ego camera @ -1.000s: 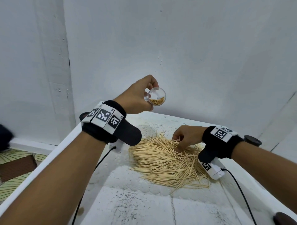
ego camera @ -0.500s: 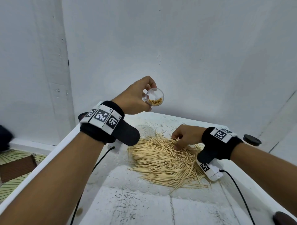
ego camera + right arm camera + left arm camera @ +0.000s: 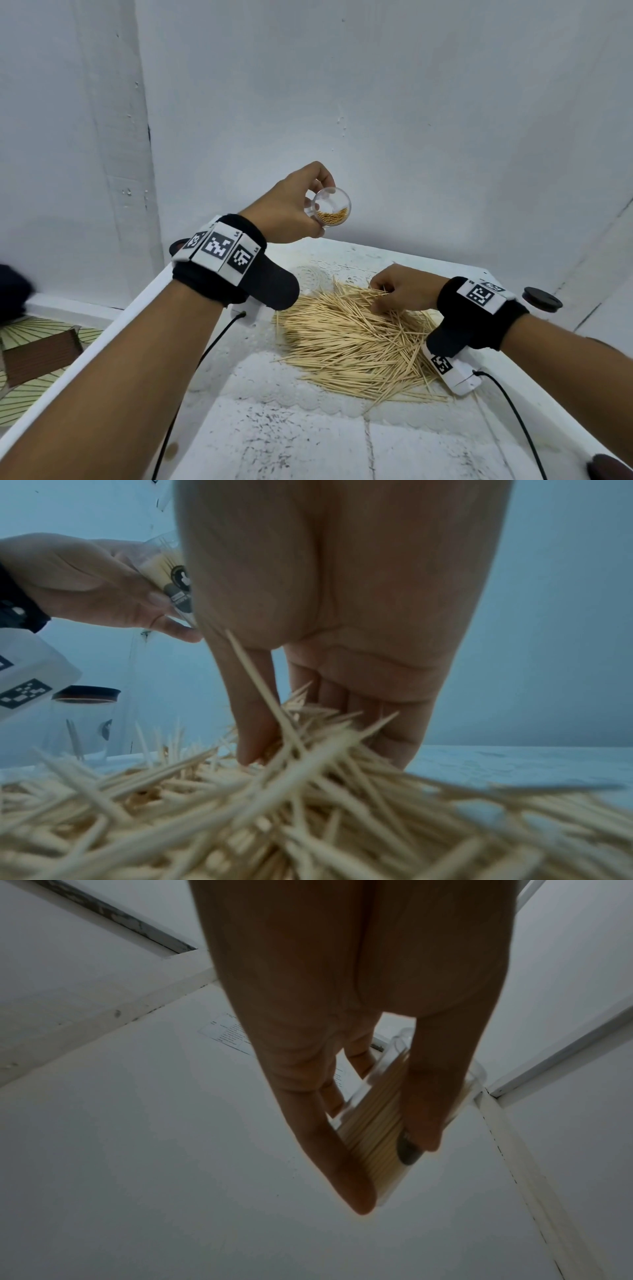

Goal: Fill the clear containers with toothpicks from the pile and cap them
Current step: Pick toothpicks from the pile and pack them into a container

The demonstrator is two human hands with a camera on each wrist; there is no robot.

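Over the pile (image 3: 346, 339), the right hand (image 3: 402, 291) pinches toothpicks; best gather an aligned bunch. Left hand (image 3: 291, 214) grips the tilted container (image 3: 331, 211), mouth ready.

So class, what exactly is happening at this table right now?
A person is packing toothpicks. The left hand holds a clear container, partly filled and uncapped, raised above the white table. The right hand reaches into the toothpick pile, its fingers gathering a bunch. A second container with a dark lid stands behind the pile.
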